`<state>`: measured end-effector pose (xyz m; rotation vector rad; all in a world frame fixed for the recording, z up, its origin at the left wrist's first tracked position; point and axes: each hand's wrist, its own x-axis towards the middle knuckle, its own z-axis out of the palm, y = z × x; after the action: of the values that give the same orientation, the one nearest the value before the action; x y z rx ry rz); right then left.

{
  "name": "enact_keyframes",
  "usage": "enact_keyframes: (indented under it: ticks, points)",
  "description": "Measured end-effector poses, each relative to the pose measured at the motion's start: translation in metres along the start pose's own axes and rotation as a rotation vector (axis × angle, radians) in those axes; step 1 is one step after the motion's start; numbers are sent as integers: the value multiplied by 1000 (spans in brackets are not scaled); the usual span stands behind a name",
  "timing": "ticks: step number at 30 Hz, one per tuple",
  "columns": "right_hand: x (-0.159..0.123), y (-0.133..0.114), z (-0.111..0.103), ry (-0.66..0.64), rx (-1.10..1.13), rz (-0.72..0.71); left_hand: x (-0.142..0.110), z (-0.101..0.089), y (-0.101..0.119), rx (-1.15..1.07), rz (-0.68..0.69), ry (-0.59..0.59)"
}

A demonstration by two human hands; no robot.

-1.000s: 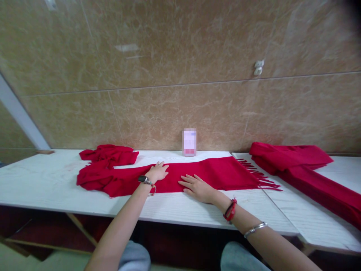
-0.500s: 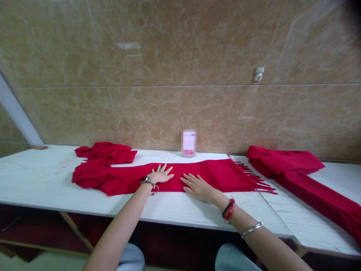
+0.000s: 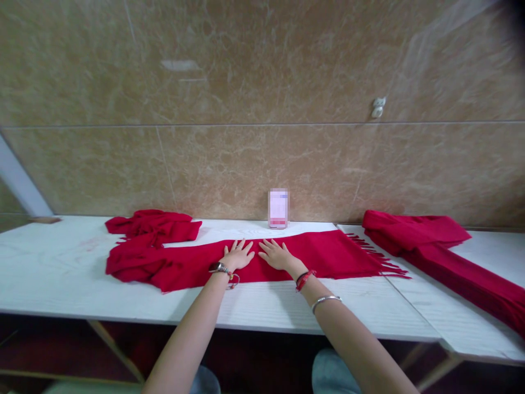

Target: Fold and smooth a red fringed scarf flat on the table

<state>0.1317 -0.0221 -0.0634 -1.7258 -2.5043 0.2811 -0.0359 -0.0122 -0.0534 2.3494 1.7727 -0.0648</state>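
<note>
A red scarf (image 3: pixel 324 254) lies along the white table, spread flat in its middle and right part, with a fringe at the right end. Its left part is bunched in loose folds. My left hand (image 3: pixel 238 256) rests flat on the middle of the scarf, fingers spread. Close beside it on the right, my right hand (image 3: pixel 276 255) also lies palm down on the cloth with its fingers apart. Neither hand grips anything.
A second red scarf (image 3: pixel 414 232), folded lengthwise, lies on the table's right part. An upright phone-like object (image 3: pixel 279 209), its face blurred, leans near the tiled wall (image 3: pixel 246 164). The white tabletop (image 3: pixel 53 268) has a seam at right; shelves (image 3: pixel 53 347) are below.
My right hand has slid left and slightly away from me, closer to my left hand. My left hand has shifted a little to the right, its fingers spreading. The scarf lies much the same.
</note>
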Motion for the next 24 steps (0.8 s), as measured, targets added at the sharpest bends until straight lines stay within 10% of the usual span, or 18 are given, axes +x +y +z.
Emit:
enact_keyframes:
  ticks: [17,24]
  points:
    - [-60,167,-19,128,-144,445,5,4,-4,-35,-12,26]
    - [-77,184,-25,204,-166,519,4,5,-4,-5,-9,51]
